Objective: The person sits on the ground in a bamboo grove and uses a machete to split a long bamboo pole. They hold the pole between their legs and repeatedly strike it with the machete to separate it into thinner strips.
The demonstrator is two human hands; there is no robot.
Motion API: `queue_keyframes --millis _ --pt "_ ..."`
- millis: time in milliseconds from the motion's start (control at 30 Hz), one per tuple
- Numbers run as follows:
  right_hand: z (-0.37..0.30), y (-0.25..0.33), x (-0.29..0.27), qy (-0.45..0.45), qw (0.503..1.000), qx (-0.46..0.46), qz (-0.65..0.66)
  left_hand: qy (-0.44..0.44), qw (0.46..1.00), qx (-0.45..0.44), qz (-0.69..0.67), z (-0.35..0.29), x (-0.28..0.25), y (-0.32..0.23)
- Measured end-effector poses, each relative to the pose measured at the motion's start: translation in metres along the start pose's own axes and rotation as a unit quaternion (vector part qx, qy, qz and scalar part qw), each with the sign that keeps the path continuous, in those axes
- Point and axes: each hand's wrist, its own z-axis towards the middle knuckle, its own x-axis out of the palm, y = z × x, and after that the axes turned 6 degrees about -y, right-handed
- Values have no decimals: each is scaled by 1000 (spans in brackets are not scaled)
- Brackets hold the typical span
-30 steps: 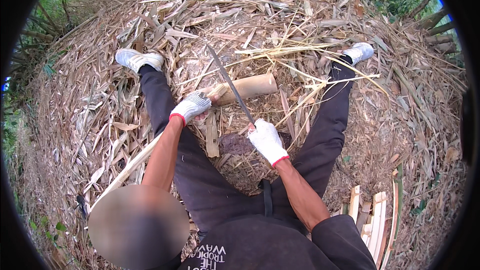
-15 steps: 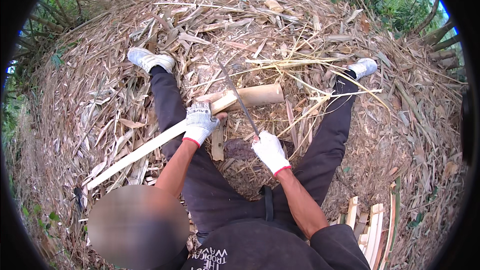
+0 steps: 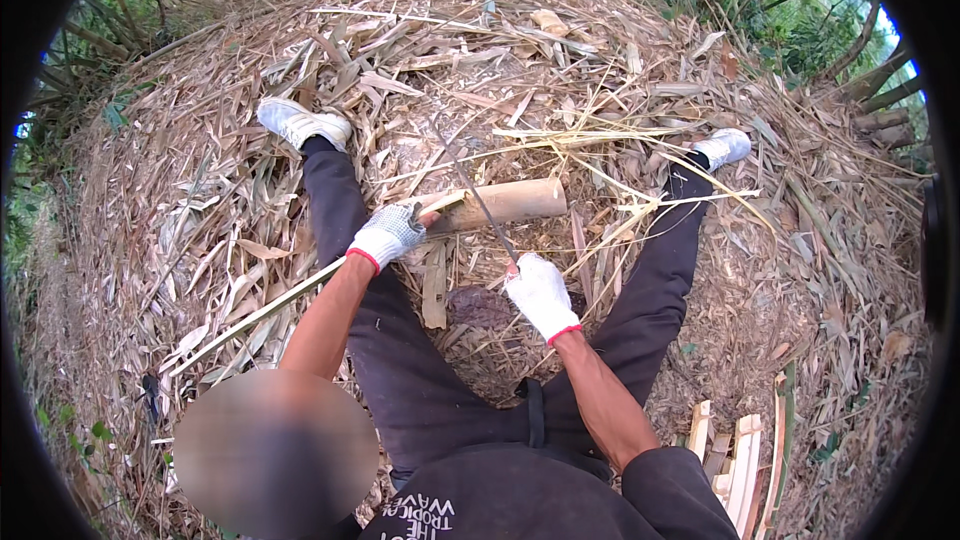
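Blurred oval [image 3: 277, 455] covers my left upper arm. Pale strip [image 3: 262, 316] slants up from lower left, partly hidden behind my left wrist; far end shows over log [image 3: 520, 201]. My left hand [image 3: 390, 231] clamped around strip, some fingertips hidden. Knife [image 3: 468, 178] crosses above log, blade thin, tip hard to make out; can't tell if touching strip. My right hand [image 3: 541, 292] wrapped around handle, hiding it. Split pieces [image 3: 743, 460] lower right, cut off by bottom edge.
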Motion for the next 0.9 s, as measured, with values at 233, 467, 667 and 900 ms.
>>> queue_keyframes --millis 233,467,667,900 --pt "2 23 -4 -57 996 -22 61 20 1000 8 13 -7 -21 -24" --pt "-12 -5 14 -2 1000 -15 25 0 1000 18 4 -4 -10 -11" --pt "-3 29 -6 -59 995 1 85 29 999 -13 28 -1 -8 -8" --pt "-11 -16 21 25 999 34 3 21 1000 12 -13 -11 -23 -28"
